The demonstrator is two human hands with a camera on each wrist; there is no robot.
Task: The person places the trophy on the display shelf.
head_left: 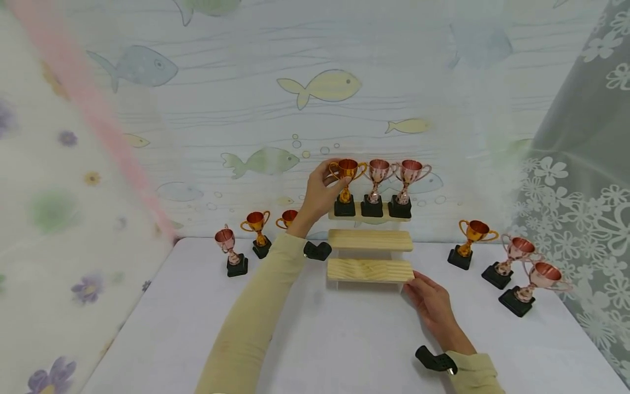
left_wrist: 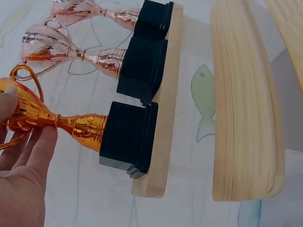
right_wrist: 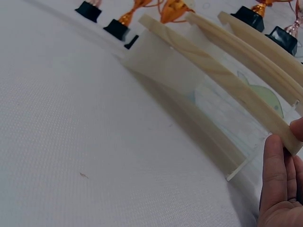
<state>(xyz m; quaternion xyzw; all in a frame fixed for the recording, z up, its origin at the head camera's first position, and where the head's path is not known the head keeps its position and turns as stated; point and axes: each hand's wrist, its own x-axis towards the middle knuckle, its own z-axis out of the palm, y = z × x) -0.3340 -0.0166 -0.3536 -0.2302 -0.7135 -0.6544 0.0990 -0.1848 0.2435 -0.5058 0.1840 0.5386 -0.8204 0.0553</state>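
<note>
My left hand (head_left: pixel 322 191) grips a gold trophy cup (left_wrist: pixel 80 125) by its bowl, thumb on one side and fingers behind. The cup's black base stands at the left end of the top board (left_wrist: pixel 168 118) of a three-step wooden display stand (head_left: pixel 370 241). Beside it on that board are two rose-gold trophy cups (head_left: pixel 379 172), upright in a row. Low at the stand's right end, my right hand (head_left: pixel 433 303) pinches the corner of the bottom board (right_wrist: pixel 227 87), with the thumb above and fingers beneath.
To the left on the white table (head_left: pixel 187 328) stand a rose-gold cup (head_left: pixel 225 241) and two gold cups (head_left: pixel 256 223), one partly behind my left arm. On the right are a gold cup (head_left: pixel 476 232) and two rose-gold cups (head_left: pixel 543 275). A fish-patterned curtain (head_left: pixel 236 126) hangs behind the stand.
</note>
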